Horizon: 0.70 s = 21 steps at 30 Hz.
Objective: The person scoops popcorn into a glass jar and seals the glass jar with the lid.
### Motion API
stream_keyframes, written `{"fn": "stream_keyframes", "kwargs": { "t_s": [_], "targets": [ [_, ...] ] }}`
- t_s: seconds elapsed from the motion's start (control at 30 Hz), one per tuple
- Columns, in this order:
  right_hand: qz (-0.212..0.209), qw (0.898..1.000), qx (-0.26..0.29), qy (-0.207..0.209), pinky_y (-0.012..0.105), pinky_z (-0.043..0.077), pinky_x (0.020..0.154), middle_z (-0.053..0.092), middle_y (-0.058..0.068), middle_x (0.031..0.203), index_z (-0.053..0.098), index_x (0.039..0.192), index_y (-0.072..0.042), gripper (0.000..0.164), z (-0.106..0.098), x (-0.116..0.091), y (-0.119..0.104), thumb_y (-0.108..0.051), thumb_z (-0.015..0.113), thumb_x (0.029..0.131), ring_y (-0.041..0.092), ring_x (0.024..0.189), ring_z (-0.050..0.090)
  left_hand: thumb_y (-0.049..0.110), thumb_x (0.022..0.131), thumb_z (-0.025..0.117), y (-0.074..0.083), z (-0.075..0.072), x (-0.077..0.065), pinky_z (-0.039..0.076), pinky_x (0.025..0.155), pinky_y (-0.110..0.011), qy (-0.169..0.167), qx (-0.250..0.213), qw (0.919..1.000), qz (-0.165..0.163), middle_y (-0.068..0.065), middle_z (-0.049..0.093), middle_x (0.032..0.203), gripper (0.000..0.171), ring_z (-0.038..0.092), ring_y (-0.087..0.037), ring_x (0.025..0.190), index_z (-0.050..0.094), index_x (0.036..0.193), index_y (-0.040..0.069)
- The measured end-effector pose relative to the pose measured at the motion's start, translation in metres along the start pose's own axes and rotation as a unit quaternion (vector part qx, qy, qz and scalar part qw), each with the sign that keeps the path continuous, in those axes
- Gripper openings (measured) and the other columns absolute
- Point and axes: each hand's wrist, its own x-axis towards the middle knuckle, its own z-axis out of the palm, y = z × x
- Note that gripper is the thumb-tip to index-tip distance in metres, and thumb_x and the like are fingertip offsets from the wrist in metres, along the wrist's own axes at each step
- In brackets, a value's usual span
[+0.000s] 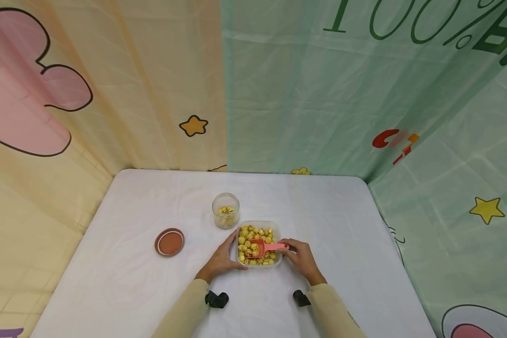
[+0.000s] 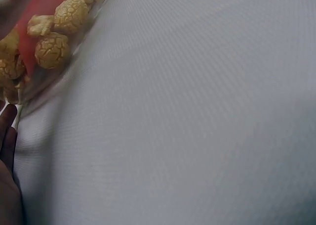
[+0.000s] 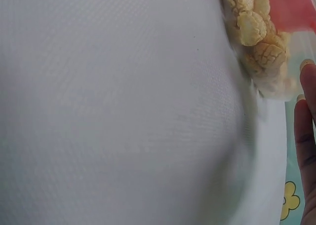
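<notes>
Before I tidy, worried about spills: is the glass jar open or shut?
The jar is open: nothing covers it, and a brown lid lies apart.

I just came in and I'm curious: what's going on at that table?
A person has a pink scoop in a clear tub of popcorn. The right hand pinches the scoop's handle, and the left hand holds the tub's left side. Beyond the tub stands a glass jar with some popcorn in it. A brown lid lies to the left.
</notes>
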Motion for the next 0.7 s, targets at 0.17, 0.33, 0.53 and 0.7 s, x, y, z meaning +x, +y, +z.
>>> {"fn": "stream_keyframes", "kwargs": {
  "t_s": [0.17,0.33,0.53,0.7],
  "targets": [
    [-0.002,0.999,0.037,0.019,0.024,0.057,0.073,0.070,0.012,0.089,0.071,0.099,0.005,0.016,-0.004,-0.004,-0.018,0.001,0.070,0.084,0.011,0.078,0.062,0.022,0.059,0.093,0.001,0.000,-0.001,0.022,0.115,-0.057,0.000,-0.001,1.0000,-0.001,-0.019,0.026,0.156,0.120,0.022,-0.040,0.142,0.021,0.153,0.007],
    [0.005,0.998,0.062,0.011,0.017,0.054,0.066,0.070,0.017,0.090,0.069,0.101,0.010,0.017,-0.009,-0.007,-0.026,0.003,0.068,0.085,0.006,0.074,0.060,0.023,0.059,0.093,0.002,0.000,-0.002,0.022,0.115,-0.057,0.001,0.001,1.0000,-0.003,-0.018,0.026,0.156,0.120,0.022,-0.040,0.142,0.021,0.153,0.007],
    [0.035,0.993,0.114,0.009,0.030,0.059,0.066,0.069,0.021,0.088,0.066,0.103,0.014,0.019,-0.010,-0.008,-0.018,0.005,0.065,0.086,0.009,0.073,0.064,0.023,0.060,0.093,0.001,0.000,-0.001,0.022,0.115,-0.056,0.001,-0.003,1.0000,0.000,-0.017,0.025,0.157,0.119,0.021,-0.039,0.143,0.021,0.154,0.009],
    [0.062,0.989,0.137,0.006,0.046,0.058,0.071,0.070,0.020,0.083,0.067,0.104,0.012,0.019,-0.012,-0.008,-0.016,0.003,0.064,0.088,0.018,0.072,0.068,0.022,0.060,0.093,0.001,0.000,-0.001,0.021,0.115,-0.056,0.001,-0.004,1.0000,0.006,-0.017,0.025,0.157,0.119,0.021,-0.039,0.143,0.021,0.154,0.010]
  ]
}}
